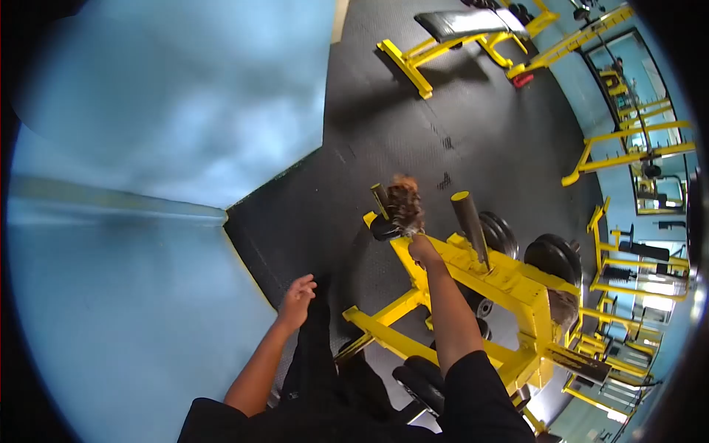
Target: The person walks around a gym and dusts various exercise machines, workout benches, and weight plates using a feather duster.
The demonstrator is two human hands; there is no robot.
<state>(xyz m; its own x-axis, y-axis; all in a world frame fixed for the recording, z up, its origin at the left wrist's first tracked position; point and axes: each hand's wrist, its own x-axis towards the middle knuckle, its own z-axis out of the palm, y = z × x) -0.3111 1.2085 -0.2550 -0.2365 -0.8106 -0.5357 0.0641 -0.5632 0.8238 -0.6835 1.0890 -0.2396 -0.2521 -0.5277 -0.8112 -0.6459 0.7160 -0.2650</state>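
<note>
My right hand (422,251) is closed around the handle end of a brown feather duster (405,207). The duster's bushy head points away from me, over the end of a yellow weight plate rack (509,284) and close to a short dark peg (379,198). A thicker upright post (470,225) stands just right of that hand. Black weight plates (552,258) hang on the rack's far side. Off to the left, my left hand (298,301) hovers with loosely bent fingers apart, holding nothing, between the blue wall and the rack.
A blue wall (148,288) with a corner runs along my left. Black matting (384,118) covers the floor. A padded bench (473,26) with yellow legs stands ahead. More yellow gym frames (628,155) and a wall mirror (650,66) line the right side.
</note>
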